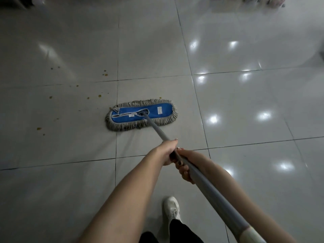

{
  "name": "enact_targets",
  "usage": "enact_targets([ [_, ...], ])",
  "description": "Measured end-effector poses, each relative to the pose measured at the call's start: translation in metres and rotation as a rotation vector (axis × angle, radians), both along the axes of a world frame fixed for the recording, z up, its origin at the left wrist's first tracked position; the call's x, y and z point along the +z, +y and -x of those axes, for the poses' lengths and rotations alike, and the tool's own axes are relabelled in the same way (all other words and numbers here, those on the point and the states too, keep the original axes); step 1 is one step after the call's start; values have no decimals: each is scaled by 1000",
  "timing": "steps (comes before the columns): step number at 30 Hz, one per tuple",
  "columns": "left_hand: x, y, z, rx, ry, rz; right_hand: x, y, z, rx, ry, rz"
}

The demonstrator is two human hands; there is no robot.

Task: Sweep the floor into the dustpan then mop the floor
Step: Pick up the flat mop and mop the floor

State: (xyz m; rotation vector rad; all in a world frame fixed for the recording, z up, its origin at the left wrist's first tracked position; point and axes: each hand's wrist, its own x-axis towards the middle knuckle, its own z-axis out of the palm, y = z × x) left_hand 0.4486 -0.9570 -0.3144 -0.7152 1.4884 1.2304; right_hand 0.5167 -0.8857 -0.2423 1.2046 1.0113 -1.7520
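White tag on mop head [141, 115]: print too small, illegible.

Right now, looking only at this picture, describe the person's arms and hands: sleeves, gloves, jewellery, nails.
No sleeves, gloves, watch or bracelets show on the left forearm or the right forearm; both are bare. The right hand has dark-polished fingernails. The left hand shows only one nail, which looks unpainted. No rings are visible on either hand.
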Motion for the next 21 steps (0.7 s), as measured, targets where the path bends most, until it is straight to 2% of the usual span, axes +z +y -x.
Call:
enact_targets([
  [12,-16,-2,93,63,-72,-11,-13,3,96,111,12,-34],
  [21,-11,-14,197,156,-81,-55,-7,-7,210,260,-13,-102],
])
